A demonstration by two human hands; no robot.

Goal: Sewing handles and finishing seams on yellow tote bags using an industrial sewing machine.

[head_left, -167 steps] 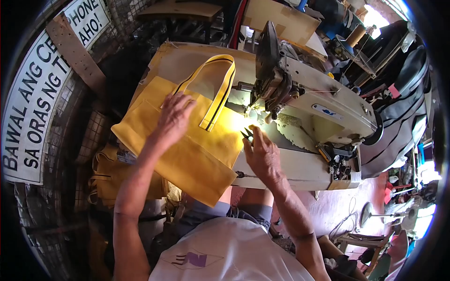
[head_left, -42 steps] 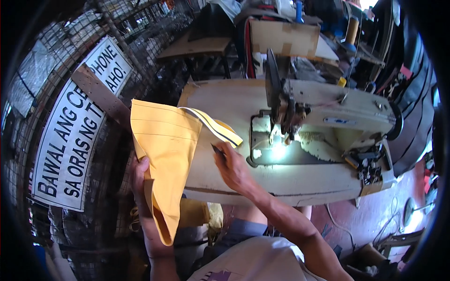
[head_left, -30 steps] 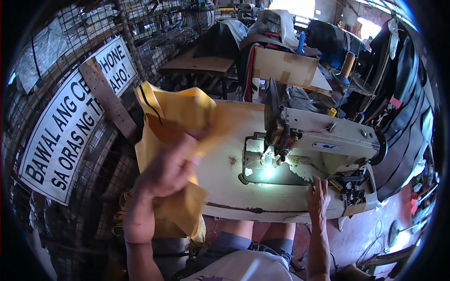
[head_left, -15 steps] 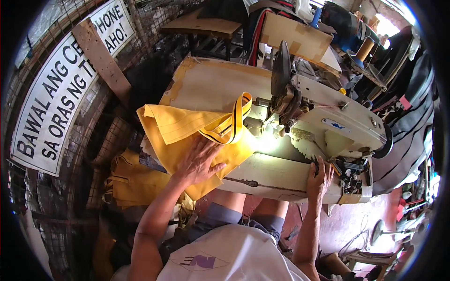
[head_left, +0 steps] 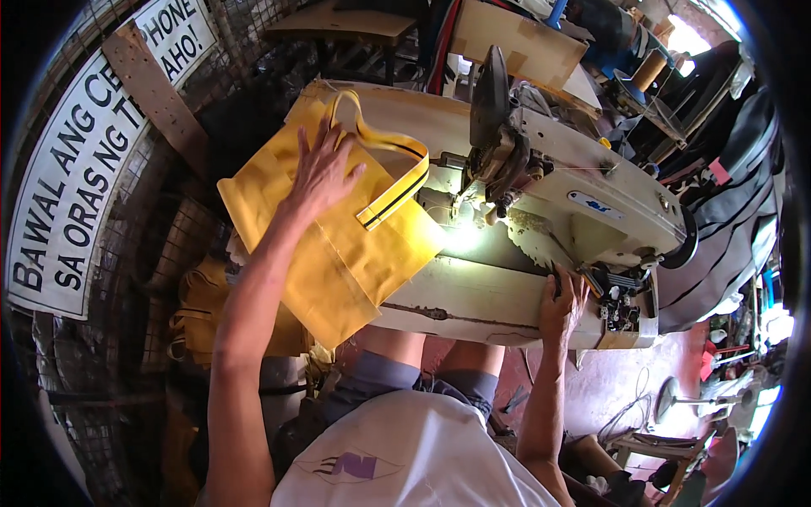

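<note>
A yellow fabric panel (head_left: 338, 262) lies spread over the left part of the sewing machine's table, its near corner hanging past the front edge. A yellow strap with a black stripe (head_left: 394, 196) loops across its far right side. My left hand (head_left: 321, 169) rests on the panel beside the loop's far end, fingers spread, holding nothing I can see. The sewing machine (head_left: 591, 190) stands to the right, its lamp lighting the needle area by the panel's right corner. My right hand (head_left: 564, 306) rests at the table's front edge, thumb apart from the fingers, beside small tools (head_left: 623, 304).
More yellow pieces (head_left: 203, 308) are heaped at the lower left, below table height. A wire mesh wall with a white sign (head_left: 80, 190) borders the left. Behind the table are a cardboard box (head_left: 515, 42) and a thread spool (head_left: 649, 71). Dark grey material (head_left: 718, 245) is piled at right.
The panel's folded-over part now lies opened out flat, with the strap on top. My left hand has moved farther away across it. My right hand stays at the table's edge.
</note>
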